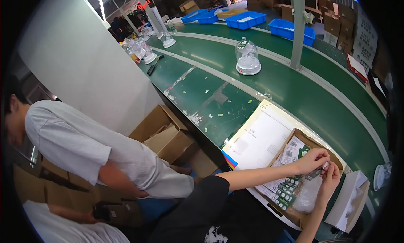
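Over a shallow cardboard box [332, 152], my left hand [312, 160] and my right hand [331, 178] meet with their fingers pinched together. Something small with a greyish, shiny look sits between the fingertips; I cannot make out its kind. Inside the box lie several green-and-white printed cards [286, 190] with barcodes. A clear plastic bag [308, 194] rests beside them, just under my right hand. Part of the box's contents is hidden behind my hands.
White paper sheets [263, 138] lie left of the box, and an open white carton [347, 201] stands right of it. A clear dome on a white base [248, 60] stands on the green conveyor [202, 45]. Blue trays [246, 20] line the far side. A co-worker [88, 142] bends at left.
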`<move>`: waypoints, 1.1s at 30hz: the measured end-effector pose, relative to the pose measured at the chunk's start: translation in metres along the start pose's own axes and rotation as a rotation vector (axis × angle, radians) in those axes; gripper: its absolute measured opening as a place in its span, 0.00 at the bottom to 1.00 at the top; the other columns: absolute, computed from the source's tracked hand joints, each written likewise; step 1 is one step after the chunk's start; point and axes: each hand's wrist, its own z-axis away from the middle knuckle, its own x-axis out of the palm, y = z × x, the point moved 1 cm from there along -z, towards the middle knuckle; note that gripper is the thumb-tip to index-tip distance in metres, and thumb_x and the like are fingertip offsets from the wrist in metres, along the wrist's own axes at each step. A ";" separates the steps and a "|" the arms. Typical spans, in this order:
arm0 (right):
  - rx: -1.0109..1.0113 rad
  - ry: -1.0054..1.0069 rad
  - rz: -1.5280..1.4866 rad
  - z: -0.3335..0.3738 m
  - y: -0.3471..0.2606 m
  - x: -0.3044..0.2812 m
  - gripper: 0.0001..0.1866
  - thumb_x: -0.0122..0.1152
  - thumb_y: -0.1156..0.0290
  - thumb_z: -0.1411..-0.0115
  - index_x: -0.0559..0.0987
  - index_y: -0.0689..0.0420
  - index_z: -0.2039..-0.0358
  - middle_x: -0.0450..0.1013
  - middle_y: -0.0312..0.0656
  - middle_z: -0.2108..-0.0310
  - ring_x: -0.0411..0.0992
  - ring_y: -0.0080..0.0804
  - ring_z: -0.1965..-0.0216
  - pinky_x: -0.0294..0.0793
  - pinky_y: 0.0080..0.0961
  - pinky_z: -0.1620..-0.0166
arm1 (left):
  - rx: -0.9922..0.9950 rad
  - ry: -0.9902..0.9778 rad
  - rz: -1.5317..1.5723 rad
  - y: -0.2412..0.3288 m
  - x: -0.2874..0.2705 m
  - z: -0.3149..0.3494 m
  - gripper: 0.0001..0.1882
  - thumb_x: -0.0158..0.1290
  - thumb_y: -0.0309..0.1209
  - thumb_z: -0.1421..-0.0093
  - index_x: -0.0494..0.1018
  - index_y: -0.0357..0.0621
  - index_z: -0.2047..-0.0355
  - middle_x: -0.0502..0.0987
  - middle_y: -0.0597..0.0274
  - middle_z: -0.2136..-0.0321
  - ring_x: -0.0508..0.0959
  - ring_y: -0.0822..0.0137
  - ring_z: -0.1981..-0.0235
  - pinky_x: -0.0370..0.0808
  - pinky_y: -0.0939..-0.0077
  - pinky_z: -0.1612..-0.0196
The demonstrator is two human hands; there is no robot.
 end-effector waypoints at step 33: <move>-0.012 0.032 -0.025 0.009 -0.032 0.025 0.05 0.57 0.76 0.40 0.76 0.62 0.63 0.74 0.33 0.69 0.72 0.16 0.70 0.71 0.12 0.69 | -0.031 0.015 -0.258 0.003 -0.005 -0.005 0.06 0.53 0.20 0.41 0.76 0.33 0.63 0.75 0.64 0.65 0.76 0.77 0.67 0.73 0.86 0.63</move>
